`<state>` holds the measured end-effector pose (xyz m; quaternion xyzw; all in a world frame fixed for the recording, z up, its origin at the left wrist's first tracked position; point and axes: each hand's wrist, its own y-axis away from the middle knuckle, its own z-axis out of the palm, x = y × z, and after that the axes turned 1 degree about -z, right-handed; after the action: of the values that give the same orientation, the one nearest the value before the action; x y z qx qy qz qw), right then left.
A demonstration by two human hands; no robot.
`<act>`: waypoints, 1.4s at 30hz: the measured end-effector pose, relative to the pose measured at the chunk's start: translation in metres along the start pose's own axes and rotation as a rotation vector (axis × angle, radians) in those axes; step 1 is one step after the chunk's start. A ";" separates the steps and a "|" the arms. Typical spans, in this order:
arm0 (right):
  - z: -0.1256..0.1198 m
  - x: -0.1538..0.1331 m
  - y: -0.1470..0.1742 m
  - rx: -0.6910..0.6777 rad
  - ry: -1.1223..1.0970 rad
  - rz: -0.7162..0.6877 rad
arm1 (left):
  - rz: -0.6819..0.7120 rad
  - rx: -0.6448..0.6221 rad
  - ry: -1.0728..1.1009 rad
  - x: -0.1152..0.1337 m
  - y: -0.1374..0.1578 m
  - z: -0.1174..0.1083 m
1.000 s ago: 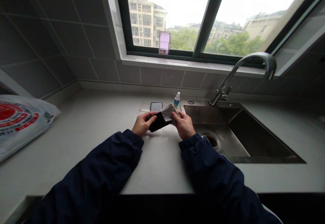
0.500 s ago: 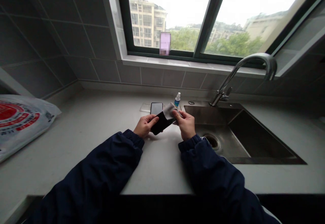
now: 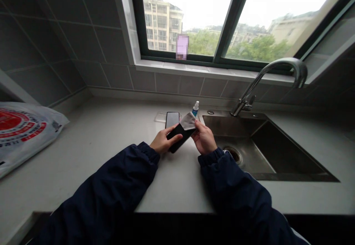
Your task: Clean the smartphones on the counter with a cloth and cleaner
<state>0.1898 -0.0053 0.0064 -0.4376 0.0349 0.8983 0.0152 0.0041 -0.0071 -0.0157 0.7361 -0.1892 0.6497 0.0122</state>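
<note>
Head view: one pale countertop [image 3: 108, 137] runs along both sides of one steel sink [image 3: 283, 145], landmark for these notes. One window [image 3: 188, 4], two panes showing, above and behind the sink, reaching out to its left. One white plastic bag [image 3: 24, 137], red print, well left of the sink. One curved faucet [image 3: 262, 73] at the sink's back edge.

Two hands, navy-sleeved, just left of the sink. Left hand [image 3: 165, 140]: thumb and fingers clamped on one black flat object [image 3: 186, 135], tilted. Right hand [image 3: 204, 138]: fingertips pinched on one grey cloth [image 3: 188, 121] covering that object's upper end — cannot tell whether they also grip the object's edge.

Left of the sink, beyond the hands: one phone [image 3: 172, 117] lying flat, near end blocked by the left hand; one clear flat piece [image 3: 159, 117] beside it; one white-capped bottle [image 3: 195, 108], standing, lower part blocked by the cloth and right hand. One round metal disc [image 3: 210, 112] — sink's back left corner.
</note>
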 end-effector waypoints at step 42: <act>0.004 0.028 0.024 -0.794 1.588 -0.541 | -0.457 -0.027 1.054 0.014 -0.006 0.011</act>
<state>0.1681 -0.0288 -0.0122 -0.8909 -0.3784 0.2470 0.0449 0.0181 -0.0079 -0.0023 0.3350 -0.0018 0.9072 0.2545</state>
